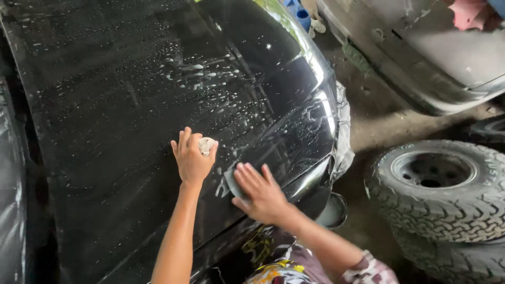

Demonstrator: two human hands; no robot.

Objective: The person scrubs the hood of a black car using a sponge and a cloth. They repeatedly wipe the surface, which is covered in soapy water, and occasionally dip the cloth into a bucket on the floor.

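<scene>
A glossy black car body panel [131,94] fills the left and middle of the head view, wet and dotted with soapy droplets. My left hand [192,158] presses flat on it, holding a small pale pad [206,145] under the fingers. My right hand [260,192] lies a little lower and to the right, pressing a grey sanding sheet [231,184] against the panel near its lower edge. Most of the sheet is hidden beneath my palm.
A knobby tyre on a grey rim [439,186] lies on the concrete floor at the right, with another tyre beneath it. A grey vehicle body [421,52] stands at the top right. Blue containers [300,13] sit at the top.
</scene>
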